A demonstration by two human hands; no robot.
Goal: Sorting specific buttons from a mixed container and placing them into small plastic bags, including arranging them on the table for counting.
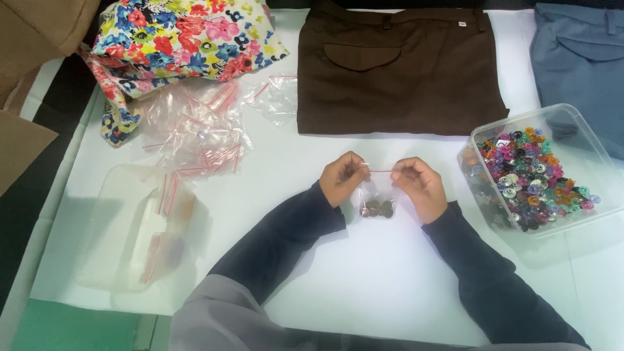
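Both my hands hold one small clear zip bag (pixel 379 195) at the middle of the white table (pixel 364 273). My left hand (pixel 342 178) pinches the left end of its red-lined top edge. My right hand (pixel 418 184) pinches the right end. Several dark buttons (pixel 377 209) lie in the bottom of the bag, which hangs just above or on the table surface; I cannot tell which. Dark long sleeves cover both my forearms.
A clear tub (pixel 588 140) of several colourful buttons stands at the right. A heap of empty zip bags (pixel 195 130) lies left of centre, a clear tub (pixel 133 227) with filled bags nearer left. Brown trousers (pixel 396 71), grey trousers (pixel 578 58) and floral cloth (pixel 182 36) lie at the far edge.
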